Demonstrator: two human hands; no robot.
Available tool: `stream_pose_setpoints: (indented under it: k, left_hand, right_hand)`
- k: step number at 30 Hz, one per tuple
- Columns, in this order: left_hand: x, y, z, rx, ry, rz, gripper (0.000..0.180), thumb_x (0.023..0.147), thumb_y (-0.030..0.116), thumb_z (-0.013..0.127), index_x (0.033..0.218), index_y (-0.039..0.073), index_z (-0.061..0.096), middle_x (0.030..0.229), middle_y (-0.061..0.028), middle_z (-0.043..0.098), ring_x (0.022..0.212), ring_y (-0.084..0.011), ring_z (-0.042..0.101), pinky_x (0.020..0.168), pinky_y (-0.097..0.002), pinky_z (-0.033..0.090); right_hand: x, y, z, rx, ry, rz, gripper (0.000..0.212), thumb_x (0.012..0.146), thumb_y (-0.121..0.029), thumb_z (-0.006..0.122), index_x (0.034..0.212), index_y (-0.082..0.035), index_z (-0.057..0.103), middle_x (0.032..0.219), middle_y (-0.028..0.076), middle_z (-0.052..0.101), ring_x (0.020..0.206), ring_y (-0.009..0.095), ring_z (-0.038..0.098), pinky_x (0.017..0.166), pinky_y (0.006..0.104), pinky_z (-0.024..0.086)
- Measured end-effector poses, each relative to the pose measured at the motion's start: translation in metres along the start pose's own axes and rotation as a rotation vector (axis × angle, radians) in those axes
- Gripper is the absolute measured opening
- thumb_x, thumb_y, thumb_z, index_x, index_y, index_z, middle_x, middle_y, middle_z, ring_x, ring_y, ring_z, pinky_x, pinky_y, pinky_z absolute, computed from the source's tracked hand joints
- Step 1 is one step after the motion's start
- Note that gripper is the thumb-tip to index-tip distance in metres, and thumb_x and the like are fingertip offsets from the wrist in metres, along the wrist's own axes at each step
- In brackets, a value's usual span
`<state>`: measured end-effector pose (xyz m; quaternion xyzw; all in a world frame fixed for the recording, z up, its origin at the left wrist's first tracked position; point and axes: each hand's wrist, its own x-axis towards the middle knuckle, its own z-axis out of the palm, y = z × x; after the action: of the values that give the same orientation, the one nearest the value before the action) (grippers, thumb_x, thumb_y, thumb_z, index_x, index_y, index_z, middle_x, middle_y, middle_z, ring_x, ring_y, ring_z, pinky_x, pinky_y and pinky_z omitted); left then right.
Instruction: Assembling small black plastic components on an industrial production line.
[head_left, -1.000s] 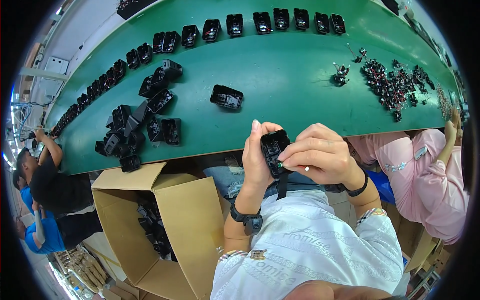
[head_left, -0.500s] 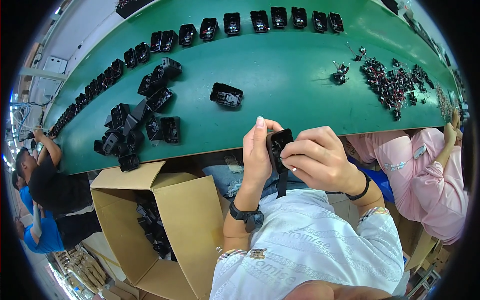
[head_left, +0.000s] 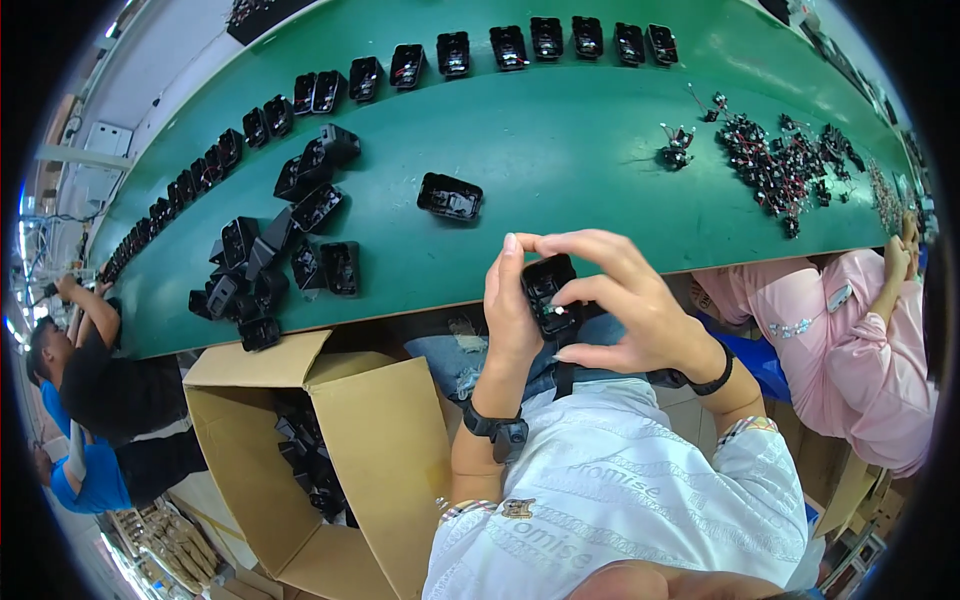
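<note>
Small black housing pinched over the lap, off the table's edge

Left to right: an open cardboard box beside the knee, part-filled with black housings; above it a loose heap of black housings on the green table; one lone open housing lying apart, near the middle. Then the left hand, fingers upright, gripping the left side of the black housing; then the right hand, arched over, thumb and forefinger closed on the top and right side, fingertips pressing a small part with a red-and-white speck into the cavity. Farther right, a scatter of small wired parts on the table, and a neighbour in a pink sleeve.

Risks, as judgement: held clear of the table, above the lap; a slip of the thumb likely drops housing or small part to the floor or into the box. Pressing askew may bend the wires or seat the part crooked.

Against the earlier frames: housing turned, cavity now facing the camera; right fingers now spread higher over the top, earlier wrapped lower around the piece; table layout unchanged
</note>
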<state>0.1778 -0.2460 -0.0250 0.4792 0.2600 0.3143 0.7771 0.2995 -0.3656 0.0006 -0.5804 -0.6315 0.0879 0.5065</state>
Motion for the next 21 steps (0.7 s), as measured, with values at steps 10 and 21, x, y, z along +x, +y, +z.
stream_pose_setpoints:
  k: [10, 21]
  left_hand:
    - [0.031, 0.02, -0.033, 0.775, 0.21, 0.596, 0.019, 0.099, 0.007, 0.06, 0.117, 0.0, 0.06, 0.111, -0.0105, 0.068, 0.095, -0.019, 0.066, 0.078, -0.0304, 0.052]
    - [0.062, 0.023, -0.048, 1.552, 0.209, 0.689, 0.082, 0.075, 0.028, 0.09, 0.142, 0.004, 0.05, 0.148, -0.0226, 0.045, 0.137, -0.0427, 0.043, 0.115, -0.0551, 0.034]
  right_hand:
    - [0.037, 0.068, -0.11, -0.313, 0.038, 0.022, 0.047, 0.069, -0.004, 0.08, 0.11, -0.007, 0.057, 0.14, 0.017, 0.057, 0.117, 0.037, 0.062, 0.1, 0.0439, 0.05]
    - [0.068, 0.29, -0.265, -0.774, -0.071, 0.523, 0.095, 0.067, -0.012, 0.085, 0.151, -0.009, 0.04, 0.137, 0.02, 0.059, 0.126, 0.041, 0.057, 0.108, 0.0448, 0.048]
